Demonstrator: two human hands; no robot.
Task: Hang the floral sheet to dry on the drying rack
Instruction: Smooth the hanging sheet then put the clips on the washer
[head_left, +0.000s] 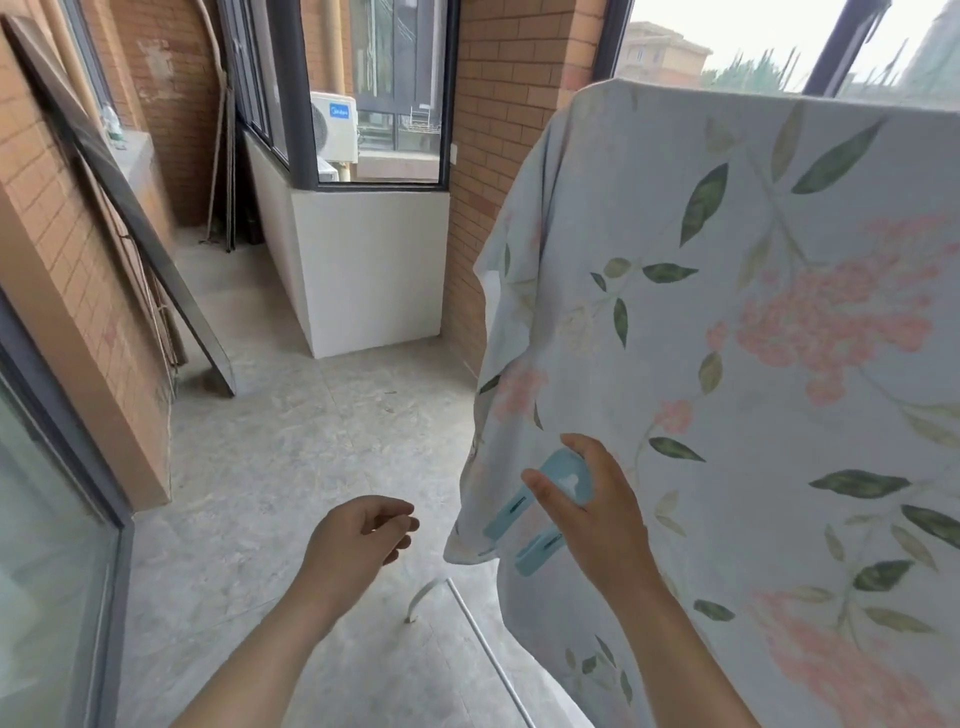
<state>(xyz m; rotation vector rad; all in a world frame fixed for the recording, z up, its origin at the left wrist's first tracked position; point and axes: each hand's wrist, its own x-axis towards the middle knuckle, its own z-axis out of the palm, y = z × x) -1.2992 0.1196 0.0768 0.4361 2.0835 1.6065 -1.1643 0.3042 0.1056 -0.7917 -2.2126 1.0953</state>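
Note:
The floral sheet (753, 338), pale blue with pink blossoms and green leaves, hangs draped over the drying rack on the right. Only the rack's white foot and lower bar (467, 613) show below the cloth; its top is hidden under the sheet. My right hand (597, 514) grips a large light-blue clothes peg (545, 514) in front of the sheet's lower left corner. My left hand (363, 535) hovers to the left of that corner, fingers loosely curled and holding nothing.
A grey tiled balcony floor (291, 457) stretches ahead. Framed panels (130, 234) lean on the brick wall at left, beside a glass door (47, 519). A white low wall (363, 270) under windows stands ahead, with an air-conditioner unit (335, 127) outside.

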